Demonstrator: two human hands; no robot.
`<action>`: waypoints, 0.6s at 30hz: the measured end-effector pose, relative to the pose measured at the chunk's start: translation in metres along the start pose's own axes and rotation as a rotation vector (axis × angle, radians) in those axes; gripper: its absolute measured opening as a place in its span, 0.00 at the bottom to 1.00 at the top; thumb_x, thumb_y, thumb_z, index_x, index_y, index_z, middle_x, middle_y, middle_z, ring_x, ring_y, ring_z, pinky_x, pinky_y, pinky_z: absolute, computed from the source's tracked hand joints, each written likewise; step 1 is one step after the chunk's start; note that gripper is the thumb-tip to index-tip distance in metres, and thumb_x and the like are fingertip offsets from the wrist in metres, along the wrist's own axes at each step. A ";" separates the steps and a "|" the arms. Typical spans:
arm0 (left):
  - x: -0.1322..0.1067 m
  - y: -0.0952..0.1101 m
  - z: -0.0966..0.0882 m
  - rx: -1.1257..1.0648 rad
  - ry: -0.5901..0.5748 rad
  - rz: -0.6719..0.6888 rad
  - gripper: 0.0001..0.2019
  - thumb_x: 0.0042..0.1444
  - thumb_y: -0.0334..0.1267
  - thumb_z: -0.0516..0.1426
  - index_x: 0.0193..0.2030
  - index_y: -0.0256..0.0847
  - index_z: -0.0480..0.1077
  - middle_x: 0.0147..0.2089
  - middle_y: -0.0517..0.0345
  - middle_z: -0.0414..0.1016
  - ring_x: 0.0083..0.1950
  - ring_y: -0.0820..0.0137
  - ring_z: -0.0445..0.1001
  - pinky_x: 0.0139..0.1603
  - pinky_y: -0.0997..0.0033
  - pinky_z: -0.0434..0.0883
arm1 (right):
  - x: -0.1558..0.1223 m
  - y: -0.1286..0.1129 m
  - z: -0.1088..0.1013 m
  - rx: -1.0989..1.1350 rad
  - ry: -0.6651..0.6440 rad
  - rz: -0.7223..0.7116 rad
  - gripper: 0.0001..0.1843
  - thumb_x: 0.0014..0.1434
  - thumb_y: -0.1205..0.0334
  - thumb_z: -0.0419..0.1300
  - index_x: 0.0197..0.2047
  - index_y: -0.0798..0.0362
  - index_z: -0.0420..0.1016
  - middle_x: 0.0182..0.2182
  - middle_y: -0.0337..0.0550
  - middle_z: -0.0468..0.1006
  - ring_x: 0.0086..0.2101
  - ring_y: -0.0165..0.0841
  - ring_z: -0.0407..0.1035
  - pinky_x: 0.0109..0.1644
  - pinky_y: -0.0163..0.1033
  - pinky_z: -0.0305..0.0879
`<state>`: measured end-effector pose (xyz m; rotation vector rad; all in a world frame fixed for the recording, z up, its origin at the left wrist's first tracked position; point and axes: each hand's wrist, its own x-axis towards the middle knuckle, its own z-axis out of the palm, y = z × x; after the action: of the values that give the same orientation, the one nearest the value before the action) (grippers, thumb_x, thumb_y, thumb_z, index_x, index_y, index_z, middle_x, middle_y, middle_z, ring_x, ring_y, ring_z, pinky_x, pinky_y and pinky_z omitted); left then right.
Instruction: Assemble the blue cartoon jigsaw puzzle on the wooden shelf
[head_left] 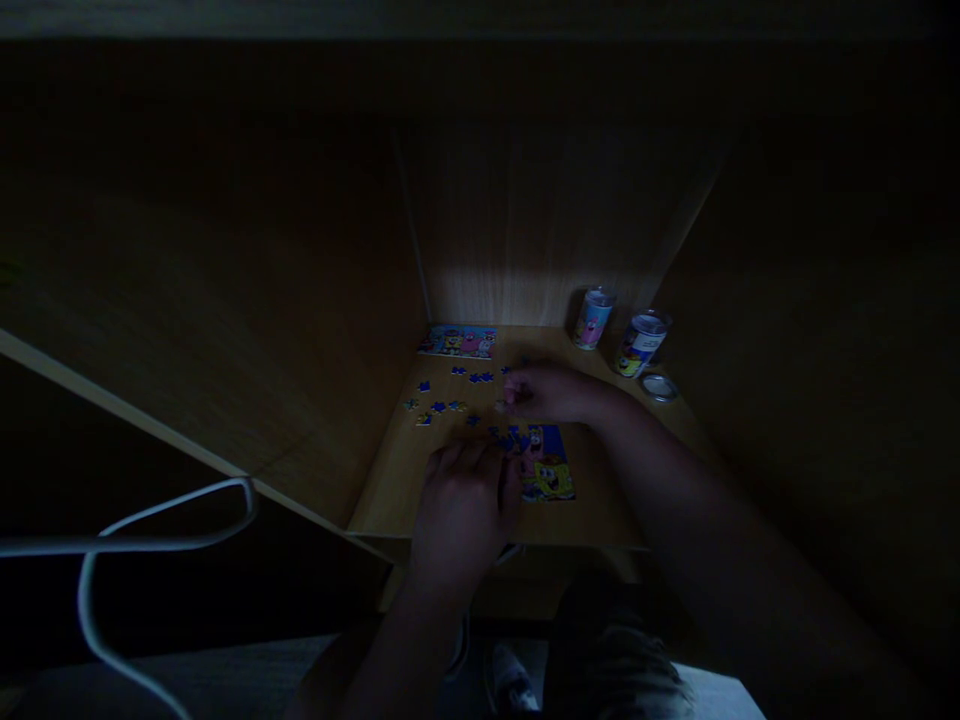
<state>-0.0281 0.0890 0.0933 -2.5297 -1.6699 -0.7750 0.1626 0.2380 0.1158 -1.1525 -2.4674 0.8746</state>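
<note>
A partly joined jigsaw puzzle (553,470) with yellow, pink and blue cartoon figures lies near the shelf's front edge. My left hand (465,495) rests palm down at its left side, thumb apart from the bent fingers, covering part of it. Beyond the puzzle, my right hand (538,392) is closed in a pinch, with a small pale puzzle piece (501,406) at its fingertips. Loose puzzle pieces (439,408) lie scattered to the left, several showing blue. Dim light hides fine detail.
Behind the pieces lies a cartoon picture card (459,341). Two clear-topped cans (592,318) (641,345) stand at the back right, beside a round lid (659,388). Wooden panels (300,300) enclose the shelf. A white cable (165,545) hangs at the lower left.
</note>
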 end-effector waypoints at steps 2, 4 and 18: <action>0.000 0.000 0.000 -0.001 0.002 -0.001 0.06 0.70 0.37 0.58 0.42 0.42 0.77 0.43 0.50 0.80 0.48 0.54 0.77 0.53 0.49 0.71 | 0.001 0.000 0.001 -0.016 0.025 0.002 0.04 0.60 0.67 0.67 0.38 0.54 0.76 0.34 0.39 0.81 0.34 0.31 0.73 0.37 0.34 0.63; 0.001 0.000 0.000 0.003 0.005 -0.001 0.06 0.70 0.37 0.59 0.42 0.42 0.77 0.43 0.50 0.81 0.47 0.54 0.77 0.53 0.49 0.72 | 0.002 0.000 0.000 -0.047 0.060 0.017 0.04 0.60 0.66 0.68 0.39 0.54 0.76 0.34 0.39 0.81 0.33 0.31 0.72 0.37 0.34 0.63; 0.000 0.000 0.001 0.013 -0.007 -0.010 0.07 0.71 0.37 0.58 0.42 0.42 0.77 0.44 0.49 0.80 0.49 0.53 0.76 0.53 0.49 0.71 | 0.006 -0.001 0.006 -0.243 0.048 -0.052 0.08 0.61 0.56 0.71 0.40 0.52 0.85 0.37 0.42 0.86 0.35 0.33 0.77 0.38 0.35 0.62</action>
<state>-0.0278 0.0894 0.0922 -2.5204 -1.6861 -0.7541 0.1549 0.2394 0.1116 -1.1637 -2.6051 0.5375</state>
